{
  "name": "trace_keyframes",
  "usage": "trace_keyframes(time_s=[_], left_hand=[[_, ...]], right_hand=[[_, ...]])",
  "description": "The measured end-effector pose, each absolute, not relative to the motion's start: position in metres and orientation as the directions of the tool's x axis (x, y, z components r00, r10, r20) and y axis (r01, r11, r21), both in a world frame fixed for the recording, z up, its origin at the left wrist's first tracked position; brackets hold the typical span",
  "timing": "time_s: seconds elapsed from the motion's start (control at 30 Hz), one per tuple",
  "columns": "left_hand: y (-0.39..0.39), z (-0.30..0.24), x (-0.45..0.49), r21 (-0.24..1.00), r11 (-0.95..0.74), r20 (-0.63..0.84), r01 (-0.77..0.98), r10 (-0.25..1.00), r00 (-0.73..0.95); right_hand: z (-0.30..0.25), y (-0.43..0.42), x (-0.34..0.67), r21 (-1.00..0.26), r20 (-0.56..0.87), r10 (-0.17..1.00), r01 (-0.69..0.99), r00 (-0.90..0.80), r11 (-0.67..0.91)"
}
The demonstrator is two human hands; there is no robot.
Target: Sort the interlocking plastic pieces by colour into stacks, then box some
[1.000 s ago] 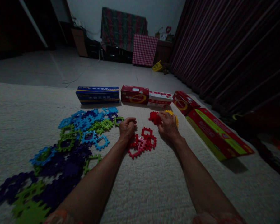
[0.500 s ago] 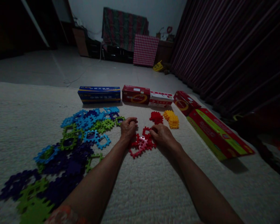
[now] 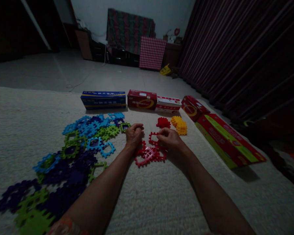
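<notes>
My right hand [image 3: 171,140] pinches a red square frame tile [image 3: 150,138] with toothed edges between thumb and fingers. It is held just above a loose heap of red interlocking tiles [image 3: 147,155]. To the left of that heap rests my left hand [image 3: 134,135], its fingers curled closed; whether anything is inside cannot be seen. A neat stack of red tiles [image 3: 163,122] lies beyond my right hand, with stacked yellow tiles [image 3: 180,125] beside it.
Blue tiles [image 3: 91,127], green tiles [image 3: 107,132] and dark purple tiles [image 3: 73,174] spread over the left of the pale quilted mat [image 3: 152,202]. A blue box [image 3: 103,100], a red box [image 3: 142,100], a white-and-red box [image 3: 168,104] and a long red-and-green box [image 3: 230,140] border the area.
The red frame tile in my right hand has shifted slightly left, and more of its opening shows. Red tiles in the heap have moved a little. My left hand stays nearly still.
</notes>
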State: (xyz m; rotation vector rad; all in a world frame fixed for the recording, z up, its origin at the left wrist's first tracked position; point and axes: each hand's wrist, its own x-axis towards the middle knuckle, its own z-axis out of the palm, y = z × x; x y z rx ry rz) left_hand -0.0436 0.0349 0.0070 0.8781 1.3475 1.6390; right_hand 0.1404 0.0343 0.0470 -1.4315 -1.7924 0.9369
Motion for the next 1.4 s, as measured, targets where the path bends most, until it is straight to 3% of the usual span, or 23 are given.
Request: trace_keyframes(time_s=[0.1, 0.2, 0.3, 0.4, 0.63, 0.8, 0.93, 1.1, 1.27, 1.4], left_hand=[[0.036, 0.006, -0.044, 0.984, -0.093, 0.021, -0.154, 0.909, -0.416], [0.035, 0.007, -0.044, 0.984, -0.081, 0.008, -0.158, 0.909, -0.416], [0.035, 0.009, -0.044, 0.984, -0.072, -0.001, -0.160, 0.910, -0.415], [0.034, 0.009, -0.043, 0.983, -0.075, -0.001, -0.167, 0.910, -0.415], [0.035, 0.007, -0.044, 0.983, -0.093, 0.020, -0.159, 0.912, -0.410], [0.033, 0.010, -0.043, 0.983, -0.077, 0.001, -0.164, 0.908, -0.419], [0.033, 0.010, -0.043, 0.984, -0.069, -0.006, -0.164, 0.908, -0.419], [0.035, 0.006, -0.043, 0.980, -0.090, 0.009, -0.178, 0.912, -0.410], [0.036, 0.007, -0.043, 0.981, -0.074, -0.007, -0.177, 0.909, -0.416], [0.035, 0.009, -0.044, 0.983, -0.074, -0.002, -0.165, 0.907, -0.422]], right_hand=[[0.047, 0.038, 0.143, -0.832, 0.242, 0.956, 0.472, -0.164, 0.291], [0.043, 0.039, 0.147, -0.633, 0.424, 0.863, 0.592, -0.273, 0.498], [0.038, 0.038, 0.156, -0.452, 0.381, 0.796, 0.656, -0.471, 0.605], [0.039, 0.037, 0.165, -0.421, 0.291, 0.792, 0.671, -0.537, 0.610], [0.042, 0.035, 0.157, -0.310, 0.273, 0.728, 0.658, -0.629, 0.686], [0.046, 0.033, 0.149, -0.369, 0.215, 0.734, 0.642, -0.644, 0.672], [0.048, 0.040, 0.160, -0.394, 0.331, 0.756, 0.646, -0.565, 0.654], [0.041, 0.052, 0.176, -0.249, 0.583, 0.719, 0.759, -0.379, 0.602], [0.026, 0.058, 0.183, -0.136, 0.602, 0.709, 0.828, -0.368, 0.545], [0.020, 0.061, 0.181, -0.118, 0.593, 0.721, 0.847, -0.360, 0.519]])
